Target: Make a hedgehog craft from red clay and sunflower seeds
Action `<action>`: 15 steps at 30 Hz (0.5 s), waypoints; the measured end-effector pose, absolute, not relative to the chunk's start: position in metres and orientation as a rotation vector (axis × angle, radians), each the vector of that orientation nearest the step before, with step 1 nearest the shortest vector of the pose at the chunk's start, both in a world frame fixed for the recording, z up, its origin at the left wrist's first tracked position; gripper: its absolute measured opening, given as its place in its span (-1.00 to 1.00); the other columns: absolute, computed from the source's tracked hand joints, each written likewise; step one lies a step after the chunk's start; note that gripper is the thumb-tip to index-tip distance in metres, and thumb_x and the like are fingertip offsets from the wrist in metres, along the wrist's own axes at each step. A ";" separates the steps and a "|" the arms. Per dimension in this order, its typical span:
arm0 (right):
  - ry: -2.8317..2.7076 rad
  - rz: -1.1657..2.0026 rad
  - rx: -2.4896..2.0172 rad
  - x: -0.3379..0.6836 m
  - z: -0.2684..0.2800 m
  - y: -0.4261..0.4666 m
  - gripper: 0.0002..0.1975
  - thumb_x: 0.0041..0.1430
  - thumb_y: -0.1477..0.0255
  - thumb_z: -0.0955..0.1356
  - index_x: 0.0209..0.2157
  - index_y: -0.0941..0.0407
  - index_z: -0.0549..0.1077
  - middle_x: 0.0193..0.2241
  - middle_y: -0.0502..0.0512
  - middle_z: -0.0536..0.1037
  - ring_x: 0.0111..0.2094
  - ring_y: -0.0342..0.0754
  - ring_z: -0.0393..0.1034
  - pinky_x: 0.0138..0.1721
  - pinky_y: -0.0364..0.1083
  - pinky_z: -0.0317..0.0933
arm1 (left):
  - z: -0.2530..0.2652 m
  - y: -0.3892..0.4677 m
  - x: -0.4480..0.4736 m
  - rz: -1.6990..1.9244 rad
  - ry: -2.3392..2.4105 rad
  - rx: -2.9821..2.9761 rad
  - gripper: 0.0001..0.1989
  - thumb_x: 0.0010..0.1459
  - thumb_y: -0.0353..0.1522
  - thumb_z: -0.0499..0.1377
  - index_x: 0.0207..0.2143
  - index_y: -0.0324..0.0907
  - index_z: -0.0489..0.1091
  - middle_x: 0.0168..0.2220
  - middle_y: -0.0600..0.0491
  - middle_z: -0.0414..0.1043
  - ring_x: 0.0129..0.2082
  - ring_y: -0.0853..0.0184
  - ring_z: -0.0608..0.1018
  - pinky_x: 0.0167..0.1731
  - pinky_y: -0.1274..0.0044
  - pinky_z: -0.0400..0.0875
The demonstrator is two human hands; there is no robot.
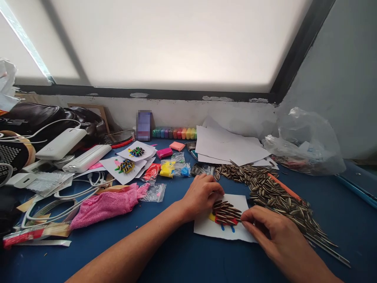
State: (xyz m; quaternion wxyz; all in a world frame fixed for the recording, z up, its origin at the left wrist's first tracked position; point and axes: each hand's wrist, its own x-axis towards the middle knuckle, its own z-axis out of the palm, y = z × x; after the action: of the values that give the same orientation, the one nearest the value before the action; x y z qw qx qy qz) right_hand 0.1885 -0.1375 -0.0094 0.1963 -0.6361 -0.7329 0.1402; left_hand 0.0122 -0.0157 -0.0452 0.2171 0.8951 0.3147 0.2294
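Observation:
A small white sheet of paper [203, 229] lies on the blue table with a clay figure on it. The figure has a red body [232, 223], a yellow end [211, 216] and two blue legs [232, 228]. Striped sunflower seeds [225, 209] stick out over the red clay in overlapping rows. My left hand [202, 194] is closed, its bent fingers down on the paper at the figure's far left; some fingertips are hidden. Thumb and forefinger of my right hand [268, 226] pinch a sunflower seed at the figure's right end, mostly covered by the fingertips.
A large heap of sunflower seeds [273, 192] spreads right, with metal tweezers [330, 249] beside it. Behind are paper sheets [229, 145], clay packets [167, 168] and a phone [144, 125]. Finished seed figures [126, 166], a pink cloth [106, 206], cables and power banks [86, 158] crowd the left.

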 end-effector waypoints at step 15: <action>-2.070 0.295 -1.743 0.185 -0.014 -0.137 -0.81 0.23 0.43 0.24 -0.41 0.03 0.45 -0.46 -0.02 0.52 -0.48 -0.12 0.42 -0.45 -0.16 0.24 | -0.048 -0.015 0.013 0.656 0.861 2.478 -0.84 0.16 -0.46 0.14 -0.31 -0.12 0.53 -0.30 0.03 0.41 -0.22 0.30 0.39 -0.17 0.45 0.23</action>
State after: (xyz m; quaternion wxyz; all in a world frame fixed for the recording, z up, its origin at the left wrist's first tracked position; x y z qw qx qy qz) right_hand 0.1848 -0.1367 -0.0139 0.2082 -0.6264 -0.7437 0.1059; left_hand 0.0125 -0.0148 -0.0482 0.2171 0.8945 0.3109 0.2369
